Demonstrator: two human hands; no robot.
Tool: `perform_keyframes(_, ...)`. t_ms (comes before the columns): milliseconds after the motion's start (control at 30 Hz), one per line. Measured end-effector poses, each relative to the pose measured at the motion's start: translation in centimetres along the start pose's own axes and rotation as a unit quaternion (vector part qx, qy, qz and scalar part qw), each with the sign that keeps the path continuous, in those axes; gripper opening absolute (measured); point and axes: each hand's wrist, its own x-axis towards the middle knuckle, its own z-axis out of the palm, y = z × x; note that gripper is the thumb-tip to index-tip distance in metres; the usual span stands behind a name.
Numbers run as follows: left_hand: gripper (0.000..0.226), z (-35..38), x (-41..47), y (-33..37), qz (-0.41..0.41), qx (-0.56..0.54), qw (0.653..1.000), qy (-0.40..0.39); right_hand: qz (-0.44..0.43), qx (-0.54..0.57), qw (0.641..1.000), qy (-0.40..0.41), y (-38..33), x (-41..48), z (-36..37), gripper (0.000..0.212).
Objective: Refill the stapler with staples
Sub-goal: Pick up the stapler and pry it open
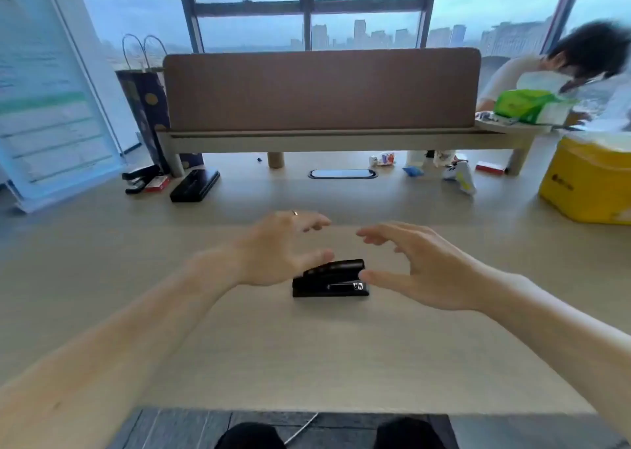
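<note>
Presently, black stapler (330,279) lies flat on the pale desk (307,353), centre front; left hand (273,250) and right hand (420,271) flank it, fingers spread, gripping nothing; thumb contact undeterminable.

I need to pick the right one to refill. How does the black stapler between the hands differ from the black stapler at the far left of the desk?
The near stapler lies alone mid-desk between the open left hand and right hand; the far stapler sits by the paper bag, beside a red box. The near one looks closed and side-on; the far one's arm looks raised. Both are black.
</note>
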Motion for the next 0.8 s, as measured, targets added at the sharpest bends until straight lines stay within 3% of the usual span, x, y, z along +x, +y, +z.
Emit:
perform_keyframes(133, 0.057, 3.0, -1.8, 0.9, -0.007, -0.019, 1.000, -0.024, 0.042, 0.039, 0.998, 0.008, 0.2, -3.1, 1.9, 0.068)
perform_keyframes(367, 0.036, 6.8, -3.0, 0.6, -0.024, -0.091, 0.995, 0.041, 0.090, 0.074, 0.993, 0.008, 2.1, -4.0, 5.1, 0.075)
perform_keyframes(467, 0.033, 7.3, -2.9, 0.4, -0.030, -0.109, 0.992, 0.055, 0.095, 0.111, 0.989, 0.032, 2.3, -2.9, 6.0, 0.069)
perform_keyframes(600, 0.034, 7.4, -2.1, 0.9, -0.019, -0.090, 0.995, 0.041, 0.092, 0.159, 0.981, 0.059, 2.2, -0.9, 6.9, 0.055)
perform_keyframes(700, 0.043, 7.7, -0.7, 2.5, -0.003, 0.007, 0.996, 0.087, 0.088, 0.190, 0.975, 0.076, 2.3, -0.1, 7.4, 0.049)
perform_keyframes(800, 0.042, 8.4, 0.7, 4.1, 0.007, -0.020, 0.993, 0.118, 0.080, 0.230, 0.966, 0.087, 2.7, 0.0, 7.9, 0.051)
